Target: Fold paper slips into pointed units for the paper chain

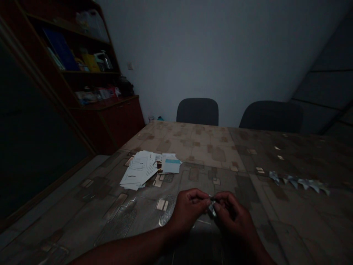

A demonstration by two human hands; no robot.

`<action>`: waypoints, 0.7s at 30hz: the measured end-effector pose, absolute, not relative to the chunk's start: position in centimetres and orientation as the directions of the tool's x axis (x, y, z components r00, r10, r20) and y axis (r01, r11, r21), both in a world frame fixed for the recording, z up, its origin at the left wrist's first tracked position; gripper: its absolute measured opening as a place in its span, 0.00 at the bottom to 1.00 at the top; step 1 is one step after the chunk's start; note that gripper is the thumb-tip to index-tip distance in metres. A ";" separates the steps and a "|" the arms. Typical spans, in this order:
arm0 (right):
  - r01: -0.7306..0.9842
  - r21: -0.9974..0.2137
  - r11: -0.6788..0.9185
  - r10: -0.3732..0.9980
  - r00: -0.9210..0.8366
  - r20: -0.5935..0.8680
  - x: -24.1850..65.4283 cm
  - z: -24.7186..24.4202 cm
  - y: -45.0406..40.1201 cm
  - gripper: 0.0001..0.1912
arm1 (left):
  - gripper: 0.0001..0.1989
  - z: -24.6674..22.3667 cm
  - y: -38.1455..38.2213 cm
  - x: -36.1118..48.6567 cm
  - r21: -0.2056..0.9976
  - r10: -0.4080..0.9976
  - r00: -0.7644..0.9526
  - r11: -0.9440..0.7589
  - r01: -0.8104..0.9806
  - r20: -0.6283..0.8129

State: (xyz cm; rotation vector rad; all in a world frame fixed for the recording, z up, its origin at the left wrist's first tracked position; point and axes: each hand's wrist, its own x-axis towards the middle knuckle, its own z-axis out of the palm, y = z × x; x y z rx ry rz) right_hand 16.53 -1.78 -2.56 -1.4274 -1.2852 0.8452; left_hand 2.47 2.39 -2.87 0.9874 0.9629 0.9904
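Observation:
Close to the table's near edge, my left hand (pixel 190 208) and my right hand (pixel 234 213) meet, both with fingers pinched together. Between the fingertips is a small folded piece of paper (pixel 212 209), pale and narrow, held from both sides. Its full shape is partly hidden by the fingers, and the light is dim. Ahead and to the left lies a loose pile of printed paper slips (pixel 139 169), with a smaller stack bearing a blue band (pixel 173 161) at its right. Off to the right stands a row of several pointed folded paper pieces (pixel 305 183).
A patterned tablecloth covers the table (pixel 198 147). Two dark chairs, one at centre (pixel 197 111) and one at right (pixel 271 114), stand behind its far edge. At the left is a wooden cabinet (pixel 121 119) with loaded shelves. A pale wall (pixel 206 48) closes the back.

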 end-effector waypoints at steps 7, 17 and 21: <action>0.314 -0.949 0.034 0.971 0.216 0.107 15.2 -3.0 -2.0 0.15 | 0.07 -2.6 2.1 2.5 0.975 0.973 0.212 0.130 -0.180 -0.090; 0.237 -0.969 0.070 0.968 0.218 0.123 15.3 -4.2 -1.8 0.16 | 0.12 -3.1 2.4 2.5 0.940 0.966 0.241 0.164 -0.300 -0.092; 0.237 -0.969 0.071 0.969 0.213 0.123 15.3 -4.0 -2.0 0.15 | 0.13 -2.8 2.4 2.5 0.944 0.964 0.242 0.179 -0.276 -0.112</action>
